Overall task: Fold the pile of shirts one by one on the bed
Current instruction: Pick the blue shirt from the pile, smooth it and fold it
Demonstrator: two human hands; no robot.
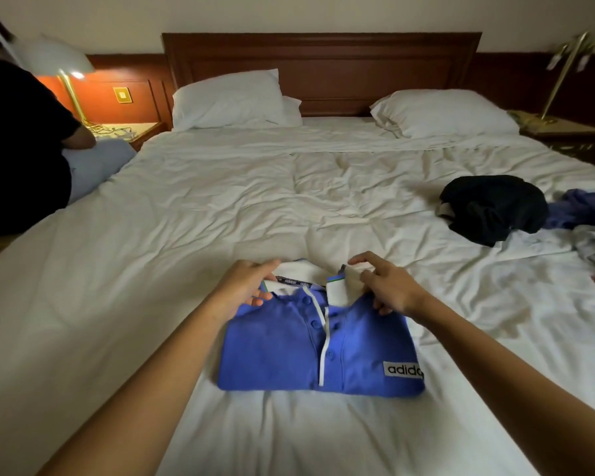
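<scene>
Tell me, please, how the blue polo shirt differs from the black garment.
The blue polo shirt lies folded in a neat rectangle; the black garment sits crumpled. The left hand and right hand hold the blue polo shirt's collar; the black garment lies untouched. Both rest on the bed.

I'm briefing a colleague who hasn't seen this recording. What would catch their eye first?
The folded blue polo shirt stands out against the white bed, lying in the near middle, with the left hand and right hand holding its white collar at either side. A crumpled black garment and other loose clothes lie at the bed's right side. A lit lamp glows at far left.
</scene>
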